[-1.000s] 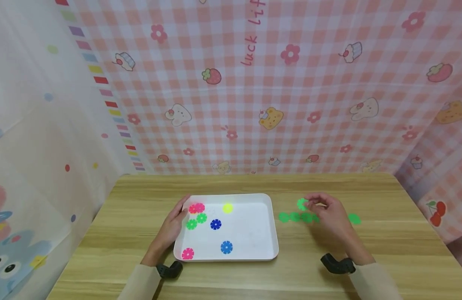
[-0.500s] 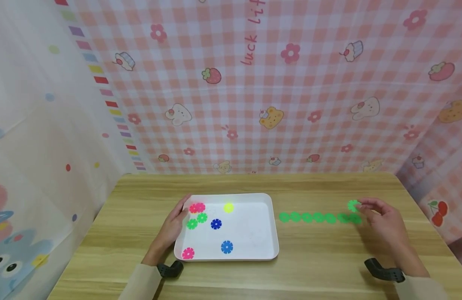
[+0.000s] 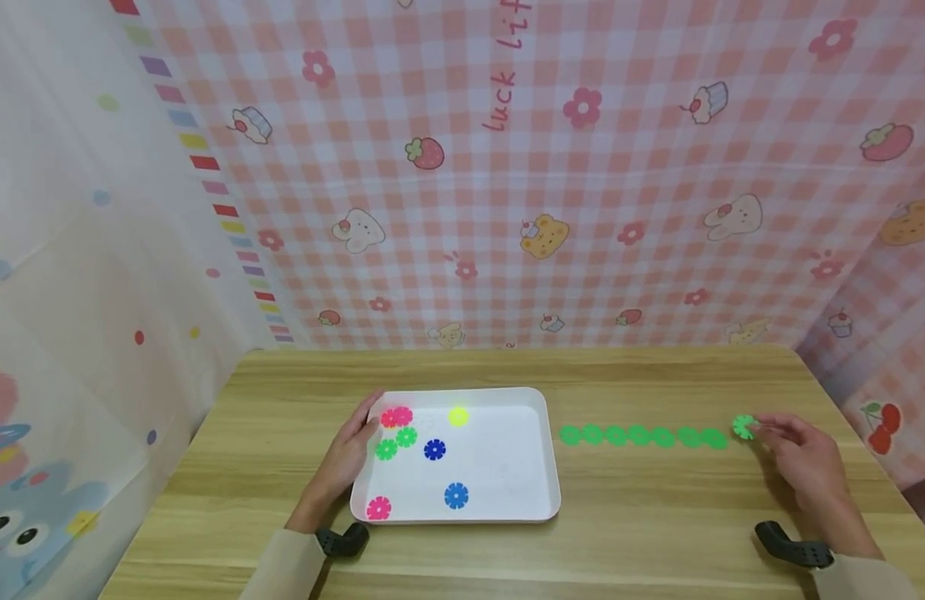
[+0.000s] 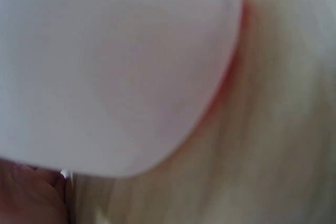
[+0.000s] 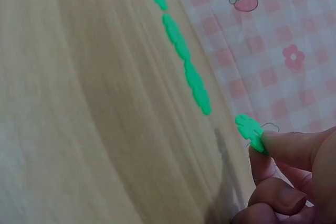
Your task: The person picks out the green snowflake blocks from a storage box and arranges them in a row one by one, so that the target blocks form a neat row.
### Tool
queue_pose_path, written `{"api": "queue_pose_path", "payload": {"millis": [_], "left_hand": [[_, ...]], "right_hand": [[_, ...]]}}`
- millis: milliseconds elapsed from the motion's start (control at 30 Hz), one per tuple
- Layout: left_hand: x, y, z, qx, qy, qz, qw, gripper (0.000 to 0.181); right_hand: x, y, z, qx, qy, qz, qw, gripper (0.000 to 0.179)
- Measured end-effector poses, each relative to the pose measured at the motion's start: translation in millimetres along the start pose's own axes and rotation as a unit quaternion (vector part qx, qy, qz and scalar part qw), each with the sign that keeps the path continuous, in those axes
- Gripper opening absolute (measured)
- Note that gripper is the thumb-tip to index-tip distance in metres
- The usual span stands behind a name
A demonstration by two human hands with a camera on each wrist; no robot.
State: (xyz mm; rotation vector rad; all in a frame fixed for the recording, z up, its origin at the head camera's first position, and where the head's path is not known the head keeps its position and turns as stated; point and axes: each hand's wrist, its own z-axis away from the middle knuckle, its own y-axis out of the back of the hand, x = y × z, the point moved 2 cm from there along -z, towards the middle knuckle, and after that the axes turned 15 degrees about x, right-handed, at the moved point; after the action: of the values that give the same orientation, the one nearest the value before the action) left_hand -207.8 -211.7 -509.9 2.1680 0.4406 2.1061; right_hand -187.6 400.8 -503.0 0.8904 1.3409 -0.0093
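My right hand [image 3: 806, 457] pinches a green snowflake disc [image 3: 743, 427] between thumb and fingertips, above the table at the right end of a row. The right wrist view shows that disc [image 5: 249, 132] tilted, with a gap between it and the last one lying down. Several green snowflake discs [image 3: 639, 434] form this row, lying on the wood in a line leading right from the tray. My left hand [image 3: 346, 454] grips the left side of the white tray [image 3: 550, 467], its thumb over the rim. The tray's wall [image 4: 121, 77] fills much of the left wrist view, blurred.
In the tray lie pink discs [image 3: 378, 507], green discs [image 3: 387, 449], a yellow disc [image 3: 458, 416], a dark blue disc [image 3: 435, 450] and a lighter blue disc [image 3: 457, 496]. A pink checked cloth [image 3: 462, 208] hangs behind the wooden table [image 3: 642, 533].
My right hand has carried the green disc rightward along the row, past its end, and lowered it somewhat. The left hand and the tray have stayed put.
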Motion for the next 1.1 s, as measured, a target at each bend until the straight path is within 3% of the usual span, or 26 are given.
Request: {"api": "queue_pose_path", "payload": {"millis": [367, 1100], "left_hand": [[1.3, 0.0, -0.7, 0.004, 0.001, -0.011, 0.9999, 0.048], [1.4, -0.3, 0.0, -0.003, 0.009, -0.004, 1.0000, 0.049]], "right_hand": [[8.9, -3.3, -4.6, -0.016, 0.014, 0.046, 0.9987, 0.048], [8.2, -7.2, -1.9, 0.024, 0.048, 0.051, 0.9972, 0.037]]}}
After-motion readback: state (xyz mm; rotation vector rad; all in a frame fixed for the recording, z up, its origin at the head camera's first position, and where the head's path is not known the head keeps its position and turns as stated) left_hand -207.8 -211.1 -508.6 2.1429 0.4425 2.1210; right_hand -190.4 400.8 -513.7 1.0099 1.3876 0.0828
